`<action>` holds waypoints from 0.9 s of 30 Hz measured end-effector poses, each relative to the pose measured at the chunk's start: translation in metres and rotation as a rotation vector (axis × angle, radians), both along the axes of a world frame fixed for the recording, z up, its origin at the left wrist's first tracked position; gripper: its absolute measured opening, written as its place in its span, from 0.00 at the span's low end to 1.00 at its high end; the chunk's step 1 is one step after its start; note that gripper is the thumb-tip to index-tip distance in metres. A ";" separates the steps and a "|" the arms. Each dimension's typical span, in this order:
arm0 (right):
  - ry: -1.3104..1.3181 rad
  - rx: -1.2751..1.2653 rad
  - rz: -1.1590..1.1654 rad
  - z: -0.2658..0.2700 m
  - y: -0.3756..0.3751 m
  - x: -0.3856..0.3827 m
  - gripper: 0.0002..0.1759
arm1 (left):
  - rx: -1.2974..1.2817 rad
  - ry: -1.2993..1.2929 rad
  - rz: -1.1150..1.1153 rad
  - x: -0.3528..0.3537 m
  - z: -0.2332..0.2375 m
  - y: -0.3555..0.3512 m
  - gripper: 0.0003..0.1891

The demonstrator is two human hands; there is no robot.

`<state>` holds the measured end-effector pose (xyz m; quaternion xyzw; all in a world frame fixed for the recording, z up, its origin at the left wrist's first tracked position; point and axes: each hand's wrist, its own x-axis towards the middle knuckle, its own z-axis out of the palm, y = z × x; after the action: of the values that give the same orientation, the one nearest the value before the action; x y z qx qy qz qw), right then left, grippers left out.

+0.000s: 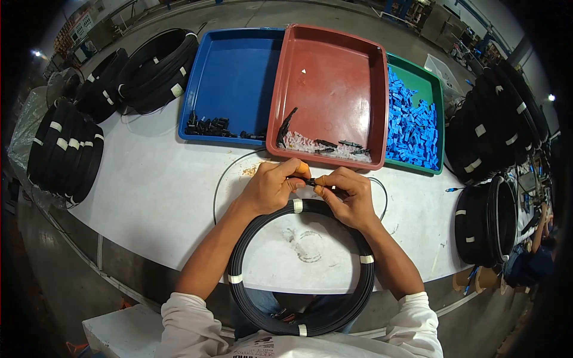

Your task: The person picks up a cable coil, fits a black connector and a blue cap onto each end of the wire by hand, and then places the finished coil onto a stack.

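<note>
A white tabletop (155, 185) on a workshop floor is seen. A blue tray (233, 77), a red tray (334, 83) and a green tray (418, 68) of blue plastic pieces (412, 125) are lined up at its far side, and stacked coils (65, 152) are piled left and right. The left hand (271, 185) and right hand (349, 194) are brought together near the centre, with the fingers (327, 179) pinched shut on a small black connector (310, 181). A black cable coil (237, 262), banded with white tape, is laid under the wrists and overhangs the near edge.

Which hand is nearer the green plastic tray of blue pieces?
Right. The right hand lies left of and below the green plastic tray; the left hand is further left, in front of the red plastic tray. Both pinch a small black cable end.
</note>
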<state>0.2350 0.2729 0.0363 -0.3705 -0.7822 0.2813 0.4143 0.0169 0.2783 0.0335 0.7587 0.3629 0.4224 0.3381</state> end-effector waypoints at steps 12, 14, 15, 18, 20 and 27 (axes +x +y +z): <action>0.104 -0.281 -0.038 0.000 -0.001 -0.004 0.05 | 0.504 0.075 0.114 0.003 -0.014 0.007 0.11; 0.099 -0.292 -0.037 0.001 0.000 -0.005 0.04 | 0.551 0.074 0.123 0.004 -0.013 0.007 0.10; 0.107 -0.310 -0.033 0.001 0.000 -0.005 0.04 | 0.597 0.072 0.131 0.004 -0.013 0.007 0.09; 0.127 -0.343 -0.029 -0.001 0.000 -0.006 0.04 | 0.645 0.087 0.133 0.005 -0.010 0.007 0.07; 0.139 -0.359 -0.028 -0.004 0.000 -0.006 0.03 | 0.654 0.083 0.142 0.006 -0.010 0.006 0.07; 0.168 -0.491 -0.027 0.000 0.000 -0.010 0.03 | 0.702 0.095 0.186 0.008 -0.010 0.008 0.07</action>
<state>0.2252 0.2732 0.0364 -0.4455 -0.6485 0.4869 0.3793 0.0245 0.2867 0.0234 0.8111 0.2785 0.5144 0.0000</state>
